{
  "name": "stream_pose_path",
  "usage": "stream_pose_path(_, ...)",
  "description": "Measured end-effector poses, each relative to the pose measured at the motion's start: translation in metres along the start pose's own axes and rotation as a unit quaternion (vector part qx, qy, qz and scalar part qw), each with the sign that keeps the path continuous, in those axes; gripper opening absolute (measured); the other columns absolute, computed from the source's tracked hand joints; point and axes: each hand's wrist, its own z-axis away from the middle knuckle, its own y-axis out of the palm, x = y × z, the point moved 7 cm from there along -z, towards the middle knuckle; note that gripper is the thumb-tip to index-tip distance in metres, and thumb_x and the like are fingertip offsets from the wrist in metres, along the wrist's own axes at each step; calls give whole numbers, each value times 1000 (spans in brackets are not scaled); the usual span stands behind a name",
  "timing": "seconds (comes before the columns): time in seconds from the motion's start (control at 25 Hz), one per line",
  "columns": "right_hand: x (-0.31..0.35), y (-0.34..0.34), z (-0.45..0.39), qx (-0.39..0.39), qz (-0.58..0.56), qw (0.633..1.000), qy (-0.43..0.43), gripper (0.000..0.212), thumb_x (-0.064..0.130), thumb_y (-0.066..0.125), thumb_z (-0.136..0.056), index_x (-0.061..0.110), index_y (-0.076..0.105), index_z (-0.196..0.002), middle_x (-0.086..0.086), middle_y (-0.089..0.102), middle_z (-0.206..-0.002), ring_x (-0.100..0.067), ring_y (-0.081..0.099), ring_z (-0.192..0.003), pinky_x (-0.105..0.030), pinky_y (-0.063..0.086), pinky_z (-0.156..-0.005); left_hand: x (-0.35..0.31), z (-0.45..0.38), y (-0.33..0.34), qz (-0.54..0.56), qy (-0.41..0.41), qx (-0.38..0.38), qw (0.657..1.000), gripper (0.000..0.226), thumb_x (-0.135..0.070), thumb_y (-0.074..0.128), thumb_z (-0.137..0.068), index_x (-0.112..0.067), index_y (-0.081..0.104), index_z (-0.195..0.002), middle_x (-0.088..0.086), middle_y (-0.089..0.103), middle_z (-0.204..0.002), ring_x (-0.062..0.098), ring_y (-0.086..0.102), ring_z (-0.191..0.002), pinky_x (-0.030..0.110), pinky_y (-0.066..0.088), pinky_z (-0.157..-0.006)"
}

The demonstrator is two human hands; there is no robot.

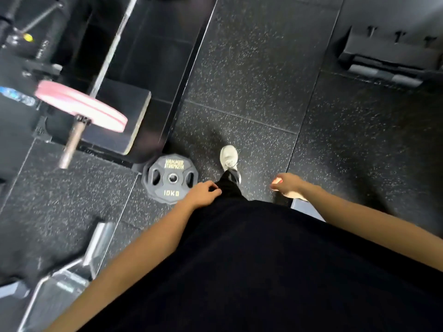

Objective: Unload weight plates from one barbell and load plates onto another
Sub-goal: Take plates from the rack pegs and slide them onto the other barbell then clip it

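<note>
Person stood between lifts, walking; neither hand carried a plate. Step in hand looked like the gap btwn unloading and loading, i.e. going for a plate.

Black 10 kg plate lay flat on the rubber floor, just beside the platform corner and near the person's front shoe. Pink plate sat on the barbell sleeve at left, w/ bare sleeve end sticking out past it. Whether a collar locked it: something dark at the hub, too blurred to tell.

Next move, as a guess: either bend for the black plate, which calls for fingers through its grip slots since it lay flat, or step left and slide the pink one off the sleeve w/ both hands.

Grip: left hand hung at the thigh, fingers loosely curled, touching the dark trouser cloth, holding nothing; it sat just right of the black plate in view but above it, not on it. Right hand was out to the side, fingers curled under; a small pink-orange spot showed at the fingertips, and I couldn't tell if that was a held item or a nail, so its grip was unclear.
</note>
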Motion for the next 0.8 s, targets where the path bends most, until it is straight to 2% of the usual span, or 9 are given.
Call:
stream_pose_path(0.08,8,-32,-30,4,-10,1000,18,40,32,58,-92,9,56,-124,-12,59,-130,-30,56,-115,-35,45,-94,-21,-42,-32,-3,2,13,1000,36,-42,52,-96,-20,61,-123,7,61,-129,24,56,-117,31,40,-97)
stream_pose_path(0.2,29,-108,-77,-1,-27,998,51,39,30,59,-92,9,57,-126,-13,63,-124,-29,60,-111,-32,45,-89,-72,-118,-114,-27,15,30,999,34,-43,51,-96,-21,63,-119,4,62,-130,23,56,-119,31,40,-98)
stream_pose_path(0.28,46,-165,-101,2,-43,997,61,38,28,58,-93,9,57,-126,-13,62,-125,-29,60,-110,-34,46,-91,-116,-159,-172,-56,30,45,997,35,-43,52,-96,-20,62,-120,3,61,-131,22,55,-120,29,39,-95)
stream_pose_path(0.36,54,-228,-127,-26,-63,995,67,39,29,57,-94,9,56,-128,-13,60,-128,-30,59,-113,-36,46,-93,-157,-195,-223,-86,41,60,994,37,-44,51,-96,-19,61,-122,4,60,-131,22,55,-118,28,38,-92)
stream_pose_path(0.56,67,-353,-175,-94,-119,986,68,36,30,57,-92,11,58,-123,-9,61,-127,-28,56,-117,-34,43,-95,-250,-273,-304,-128,57,93,986,35,-43,52,-95,-18,61,-118,5,67,-115,19,59,-88,28,42,-74)
stream_pose_path(0.72,61,-425,-233,-37,-105,991,80,34,31,55,-94,8,60,-119,-13,61,-126,-30,56,-117,-32,42,-91,-320,-348,-335,-162,51,131,977,38,-44,52,-95,-18,59,-122,4,62,-125,23,59,-107,31,43,-88)
stream_pose_path(0.8,55,-484,-266,-37,-106,991,78,34,32,53,-96,7,61,-117,-14,60,-126,-30,56,-116,-31,42,-89,-361,-386,-353,-177,44,138,974,37,-43,52,-95,-19,60,-122,3,60,-131,22,56,-115,32,41,-95)
